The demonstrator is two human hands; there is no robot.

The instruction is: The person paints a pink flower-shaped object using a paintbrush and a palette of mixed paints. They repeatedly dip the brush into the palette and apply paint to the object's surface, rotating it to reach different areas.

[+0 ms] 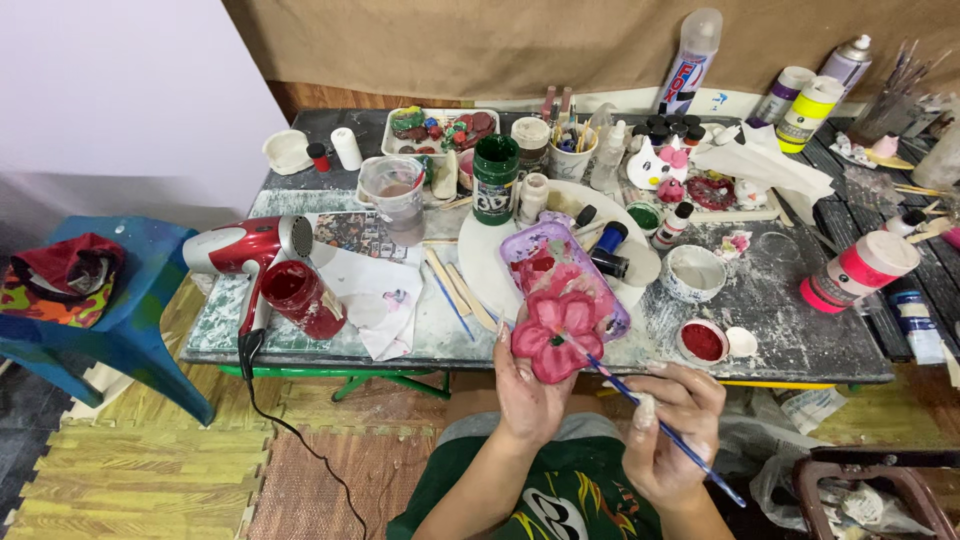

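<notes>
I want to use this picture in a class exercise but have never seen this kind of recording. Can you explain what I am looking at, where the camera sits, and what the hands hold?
There is no machine: a camera worn on a person's head looks down at their own two hands. The left hand holds a red flower-shaped piece. The right hand holds a thin blue paintbrush whose tip touches the flower. Behind lies a paint-smeared table with a purple palette, a red hair dryer, a green paint bottle and an open pot of red paint.
</notes>
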